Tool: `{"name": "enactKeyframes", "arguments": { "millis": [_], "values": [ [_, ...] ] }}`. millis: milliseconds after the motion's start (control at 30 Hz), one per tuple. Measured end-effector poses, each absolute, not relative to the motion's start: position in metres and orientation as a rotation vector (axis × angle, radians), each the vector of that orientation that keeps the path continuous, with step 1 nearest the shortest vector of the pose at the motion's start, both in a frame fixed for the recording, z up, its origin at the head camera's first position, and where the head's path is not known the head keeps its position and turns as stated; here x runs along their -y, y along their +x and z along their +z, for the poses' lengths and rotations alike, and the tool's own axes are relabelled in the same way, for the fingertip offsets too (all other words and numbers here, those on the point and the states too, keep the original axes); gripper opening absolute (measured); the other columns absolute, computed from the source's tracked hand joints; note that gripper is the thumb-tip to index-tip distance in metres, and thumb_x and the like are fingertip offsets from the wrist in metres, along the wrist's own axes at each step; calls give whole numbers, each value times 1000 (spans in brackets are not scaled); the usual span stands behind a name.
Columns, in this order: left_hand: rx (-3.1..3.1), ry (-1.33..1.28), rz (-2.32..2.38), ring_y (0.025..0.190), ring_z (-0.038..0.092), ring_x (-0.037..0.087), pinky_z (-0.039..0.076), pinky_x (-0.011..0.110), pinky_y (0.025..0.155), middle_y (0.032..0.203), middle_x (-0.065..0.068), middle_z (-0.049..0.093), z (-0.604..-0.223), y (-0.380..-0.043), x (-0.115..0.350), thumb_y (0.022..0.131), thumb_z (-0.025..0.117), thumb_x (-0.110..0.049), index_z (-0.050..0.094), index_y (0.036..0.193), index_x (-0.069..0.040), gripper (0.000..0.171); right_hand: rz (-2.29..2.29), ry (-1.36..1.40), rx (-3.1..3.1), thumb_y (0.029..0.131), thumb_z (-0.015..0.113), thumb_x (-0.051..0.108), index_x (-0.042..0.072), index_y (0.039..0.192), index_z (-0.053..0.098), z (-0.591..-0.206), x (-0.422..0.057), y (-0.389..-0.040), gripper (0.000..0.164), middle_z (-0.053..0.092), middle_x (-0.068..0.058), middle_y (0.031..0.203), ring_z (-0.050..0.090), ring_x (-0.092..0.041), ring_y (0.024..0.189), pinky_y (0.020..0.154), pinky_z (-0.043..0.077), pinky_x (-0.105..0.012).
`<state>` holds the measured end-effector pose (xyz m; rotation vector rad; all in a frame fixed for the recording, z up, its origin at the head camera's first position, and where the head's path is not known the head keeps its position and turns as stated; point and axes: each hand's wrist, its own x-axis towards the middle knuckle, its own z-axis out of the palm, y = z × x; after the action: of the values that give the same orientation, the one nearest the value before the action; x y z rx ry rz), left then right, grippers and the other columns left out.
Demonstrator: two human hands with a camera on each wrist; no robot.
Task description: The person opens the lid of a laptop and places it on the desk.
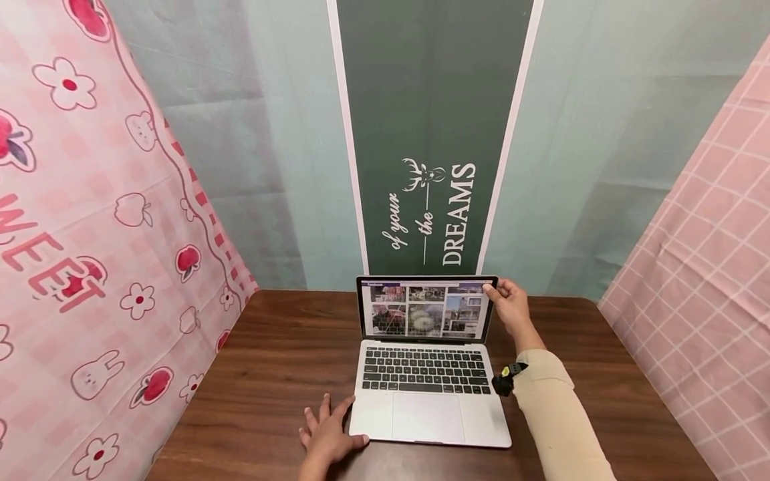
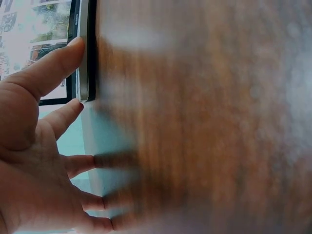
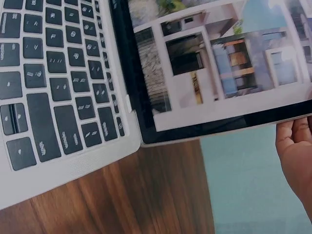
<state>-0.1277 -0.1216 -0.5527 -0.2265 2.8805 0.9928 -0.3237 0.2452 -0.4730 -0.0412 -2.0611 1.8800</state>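
Note:
An open laptop (image 1: 428, 424) sits on the wooden table, its lit screen (image 1: 426, 310) showing a page of several photos. My right hand (image 1: 510, 307) pinches the screen's upper right corner, thumb in front and fingers behind. In the right wrist view, that hand (image 3: 297, 151) is partly cut off at the frame's edge beside the screen's rim. At the base's front left corner, my left hand (image 1: 329, 431) lies with its fingers spread. The left wrist view shows the left thumb (image 2: 58, 63) against the laptop's edge, with the other fingers straight and resting on the table.
The brown table (image 1: 271, 361) runs beneath the laptop. Behind it hangs a blue-green cloth (image 1: 289, 167) with a dark printed band. Pink patterned cloth (image 1: 114, 254) hangs at left, and pink checked cloth (image 1: 710, 267) at right. A dark wrist device (image 1: 504, 381) is on the right sleeve.

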Motion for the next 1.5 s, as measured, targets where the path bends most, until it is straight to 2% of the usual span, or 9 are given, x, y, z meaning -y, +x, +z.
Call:
{"name": "enactKeyframes", "arguments": {
  "millis": [100,233,300,367,600,867,1000,1233,1500],
  "values": [
    [-2886,-238,1000,125,3,62,5,74,88,142,28,26,-552,-128,122,55,86,-33,59,125,-20,76,1786,-50,2129,88,65,12,-10,99,57,-477,-244,-330,26,67,-3,78,58,-7,65,62,47,-27],
    [-2888,-234,993,125,4,63,6,74,88,142,29,26,-551,-129,122,55,86,-34,58,125,-20,77,1672,-68,2199,89,63,10,-11,101,59,-481,-242,-334,25,66,-20,86,60,-15,69,60,45,-22],
    [-2887,-230,991,124,4,63,7,75,88,142,29,27,-550,-129,122,55,86,-35,58,125,-20,77,1641,-96,2219,89,63,9,-10,100,59,-484,-242,-335,23,66,-22,87,60,-20,71,58,43,-19],
    [-2883,-234,996,125,4,63,7,74,88,142,29,27,-550,-129,121,55,86,-34,58,125,-20,77,1625,-124,2234,88,64,9,-10,98,59,-487,-242,-335,22,65,-22,86,59,-21,72,57,42,-17],
    [-2881,-228,993,124,4,63,7,75,88,142,29,27,-551,-129,123,55,86,-33,58,125,-19,77,1651,-194,2244,88,64,11,-12,101,56,-499,-242,-334,27,62,-21,91,52,-3,66,56,42,-18],
    [-2874,-226,997,125,3,63,7,75,87,142,29,26,-552,-129,124,55,86,-34,58,126,-20,77,1750,-346,2243,88,64,17,-12,109,58,-515,-242,-333,36,63,-18,92,60,-30,80,57,50,-26],
    [-2875,-219,1013,124,3,63,5,75,87,142,29,25,-553,-129,123,55,86,-34,58,125,-20,77,1716,-390,2252,88,65,20,-11,108,59,-520,-243,-333,37,63,-17,91,61,-31,79,61,52,-33],
    [-2874,-216,1032,125,2,62,3,75,88,143,29,25,-553,-128,121,54,86,-33,58,125,-20,78,1575,-470,2313,87,65,22,-8,101,64,-526,-242,-325,33,63,-18,88,61,-30,74,58,50,-29],
    [-2873,-221,1022,125,2,62,3,75,88,143,29,25,-553,-128,122,54,86,-32,58,126,-20,78,1322,-598,2528,87,63,30,-5,94,65,-524,-236,-317,36,63,-20,88,52,-38,88,71,41,-46]
  ]
}}
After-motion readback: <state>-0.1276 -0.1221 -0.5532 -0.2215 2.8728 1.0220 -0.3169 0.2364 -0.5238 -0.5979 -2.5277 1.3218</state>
